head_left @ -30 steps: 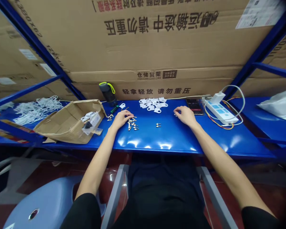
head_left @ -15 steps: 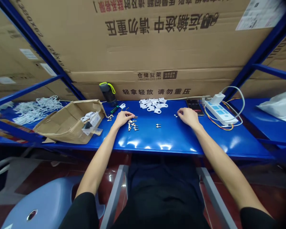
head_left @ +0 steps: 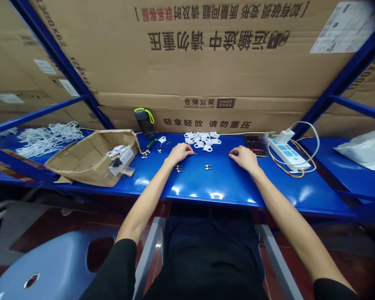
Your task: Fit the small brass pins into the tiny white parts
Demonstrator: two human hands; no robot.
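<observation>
My left hand [head_left: 180, 153] is pinched shut on a small brass-coloured pin [head_left: 195, 153], held just above the blue tabletop. Beneath that wrist lie several small pins with white collars [head_left: 179, 168], partly hidden by my forearm. Two more collared pins [head_left: 208, 167] rest side by side between my hands. My right hand [head_left: 243, 158] is closed near the table, thumb and forefinger together; whatever they grip is too small or hidden to name. Behind my hands sits a heap of white plastic pieces with ring-shaped holes [head_left: 203, 141].
To the left are an open cardboard box [head_left: 81, 160], white cords [head_left: 46, 139], a dark bottle [head_left: 144, 124] and a green-handled screwdriver [head_left: 151, 143]. A phone [head_left: 255, 146] and a white power strip [head_left: 289, 154] with cables lie right. Large cartons [head_left: 206, 71] stand behind.
My left hand has moved right, carrying a brass pin away from the pile. My right hand has shifted slightly left and now covers the spot where small white bits lay.
</observation>
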